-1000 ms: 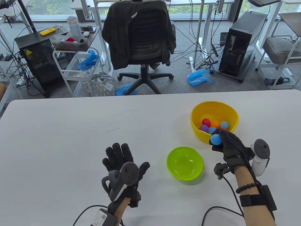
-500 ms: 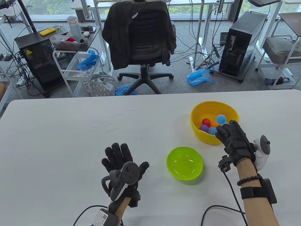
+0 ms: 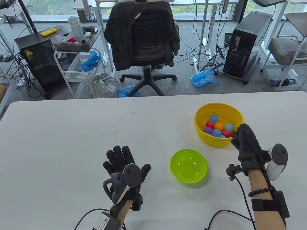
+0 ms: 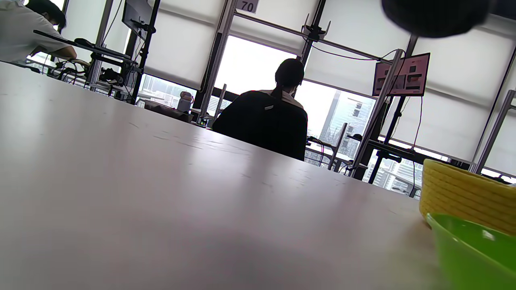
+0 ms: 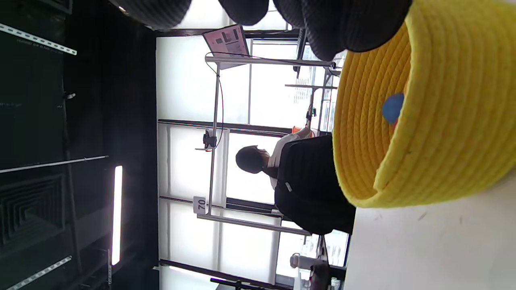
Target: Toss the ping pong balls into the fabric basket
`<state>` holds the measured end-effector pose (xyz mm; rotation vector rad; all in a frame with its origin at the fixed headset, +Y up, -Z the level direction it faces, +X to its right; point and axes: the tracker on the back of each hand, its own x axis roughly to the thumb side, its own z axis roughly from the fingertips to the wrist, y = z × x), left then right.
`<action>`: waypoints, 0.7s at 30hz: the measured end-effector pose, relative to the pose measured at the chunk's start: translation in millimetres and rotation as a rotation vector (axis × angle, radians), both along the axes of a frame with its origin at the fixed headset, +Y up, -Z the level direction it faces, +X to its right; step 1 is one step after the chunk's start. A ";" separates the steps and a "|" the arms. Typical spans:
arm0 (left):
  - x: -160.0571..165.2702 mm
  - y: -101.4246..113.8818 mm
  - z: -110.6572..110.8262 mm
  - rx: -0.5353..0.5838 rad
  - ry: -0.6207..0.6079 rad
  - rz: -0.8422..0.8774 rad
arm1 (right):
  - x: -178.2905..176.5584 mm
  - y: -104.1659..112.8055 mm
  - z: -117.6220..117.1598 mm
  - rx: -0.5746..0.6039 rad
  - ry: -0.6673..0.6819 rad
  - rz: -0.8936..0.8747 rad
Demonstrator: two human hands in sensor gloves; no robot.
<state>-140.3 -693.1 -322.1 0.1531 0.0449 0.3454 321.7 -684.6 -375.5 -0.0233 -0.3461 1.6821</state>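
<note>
Right hand (image 3: pixel 247 146): empty, fingers loose, just near-right of the yellow basket (image 3: pixel 236 115).
Table view: balls (image 3: pixel 217 128) lie inside the basket; green bowl (image 3: pixel 178 173) empty.
Left hand (image 3: pixel 126 165): flat, spread wide, farther off.
Right wrist view: basket wall (image 5: pixel 443 121) just beside the fingertips (image 5: pixel 354 24).

Hanging tag (image 4: pixel 246 5): reads "70", white, fixed to a frame bar near the top of the left wrist view.
Same tag, right wrist view (image 5: pixel 199 205): "70" again, turned sideways.
Red screen (image 4: pixel 400 75): shows blocks; text too small to read.
Device label (image 3: pixel 102 220): print illegible.
</note>
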 end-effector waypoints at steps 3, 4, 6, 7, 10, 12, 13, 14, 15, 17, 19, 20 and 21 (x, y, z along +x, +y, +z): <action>0.0 -0.6 0.1 -0.007 -0.006 0.014 | -0.8 6.6 11.6 0.026 -0.028 0.277; 0.2 -0.8 0.0 -0.008 -0.008 0.017 | -1.5 7.9 14.2 0.028 -0.024 0.360; 1.1 -0.8 0.2 -0.008 -0.013 0.020 | -4.1 10.9 20.4 0.030 -0.019 0.556; 2.1 -0.4 0.8 -0.009 -0.017 0.014 | -5.9 12.4 23.8 0.027 -0.016 0.650; 4.8 0.3 2.1 -0.012 -0.024 -0.002 | -13.6 13.5 32.3 0.018 0.026 0.868; 5.5 0.4 2.5 -0.023 -0.022 -0.005 | -19.6 12.7 35.4 0.027 0.030 0.973; 5.8 0.1 2.6 -0.026 -0.024 -0.002 | -22.9 11.8 35.7 0.028 0.032 1.026; 6.1 -0.2 2.6 -0.030 -0.026 -0.003 | -25.7 10.4 35.2 0.023 0.027 1.079; 6.6 -0.2 2.6 -0.044 -0.022 -0.013 | -28.9 8.4 34.2 0.018 0.022 1.132; 7.3 -0.4 2.9 -0.057 -0.020 -0.023 | -32.2 3.6 32.6 0.015 0.013 1.188; 8.7 -0.7 3.0 -0.068 -0.021 -0.030 | -33.7 -3.3 31.0 0.016 0.000 1.226; 9.8 -1.0 2.9 -0.082 -0.018 -0.045 | -33.9 -7.4 29.4 0.003 0.002 1.246; 10.7 -1.3 2.8 -0.095 -0.018 -0.057 | -33.9 -9.3 28.1 -0.020 0.008 1.249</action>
